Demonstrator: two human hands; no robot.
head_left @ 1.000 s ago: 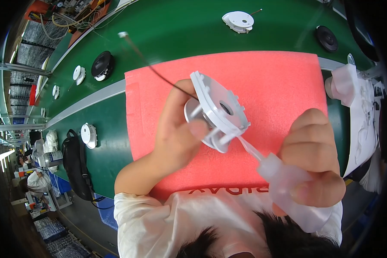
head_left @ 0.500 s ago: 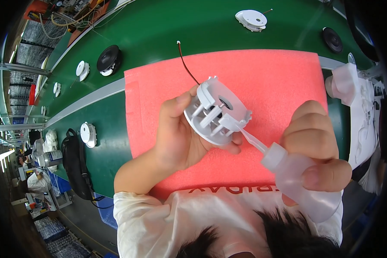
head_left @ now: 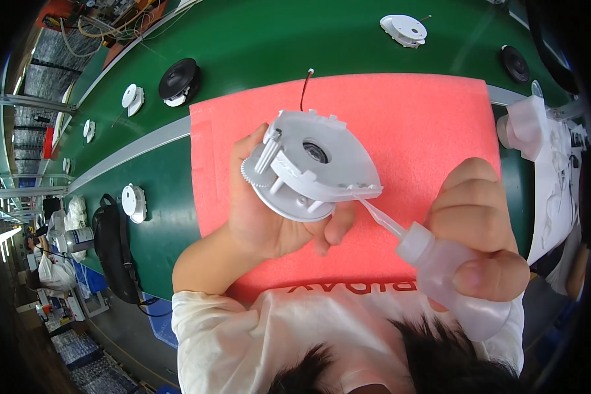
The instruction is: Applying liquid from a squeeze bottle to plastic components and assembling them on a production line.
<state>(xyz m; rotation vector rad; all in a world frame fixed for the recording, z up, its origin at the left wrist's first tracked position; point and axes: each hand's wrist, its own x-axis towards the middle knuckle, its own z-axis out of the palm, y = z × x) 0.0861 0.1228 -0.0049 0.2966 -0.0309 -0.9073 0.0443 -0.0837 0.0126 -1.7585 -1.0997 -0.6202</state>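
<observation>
My left hand (head_left: 262, 226) grips a white round plastic housing (head_left: 345, 157) from below and the left, above the pink foam mat. The housing is tilted, with a toothed white gear on its left side and a round hole in its flat face. A thin dark red wire (head_left: 306, 88) with a small white plug sticks out behind it. In my right hand (head_left: 473, 213) is a translucent squeeze bottle (head_left: 437, 262), fingers wrapped round its body. Its tapered nozzle points up-left, the tip at the housing's lower right edge; whether it touches I cannot tell.
The pink foam mat (head_left: 433, 131) covers the near bench. Beyond runs a green belt (head_left: 276, 39) with white housings (head_left: 404, 30) and black round parts (head_left: 178, 80). Another housing (head_left: 134, 203) sits left of the mat, near a black bag (head_left: 115, 249). White sheeting (head_left: 551, 190) hangs at right.
My left hand has turned the housing, so its flat face and gear show more, and the wire has swung right. The nozzle tip has shifted slightly left. Parts on the belt have moved right.
</observation>
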